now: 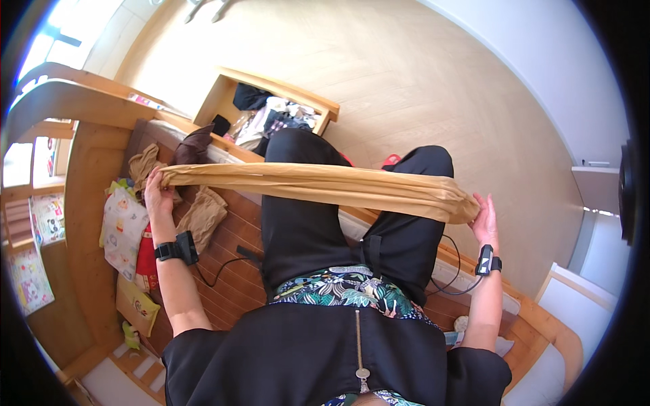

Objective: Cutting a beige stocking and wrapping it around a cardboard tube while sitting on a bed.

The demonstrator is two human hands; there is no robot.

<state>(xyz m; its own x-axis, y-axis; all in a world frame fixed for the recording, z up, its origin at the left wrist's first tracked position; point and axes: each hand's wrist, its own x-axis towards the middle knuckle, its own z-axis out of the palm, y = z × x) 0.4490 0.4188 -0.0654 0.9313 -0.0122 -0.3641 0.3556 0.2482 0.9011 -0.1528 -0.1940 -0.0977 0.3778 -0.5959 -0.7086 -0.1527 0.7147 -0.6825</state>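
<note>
A long tan piece of thin stretchy fabric (315,185), probably hosiery, is pulled out sideways above my knees. My left hand (159,195) pinches its narrower end between thumb and fingers. At the wider, gathered end, my right hand (485,221) grips the edge with the thumb and some fingers extended. Beside my left forearm, a folded tan cloth (203,218) lies on the brown slatted mat (231,299). Another tan bundle (143,165) sits just past my left hand, partly hidden by it. Near that is a knotted dark brown fabric bundle (194,145).
A wooden drawer (210,101) holding clothes stands pulled out beyond my knees. To the left are a printed white cloth (124,226), a yellow packet (138,307) and a wooden bed end (96,203). Cables run from both wrist devices.
</note>
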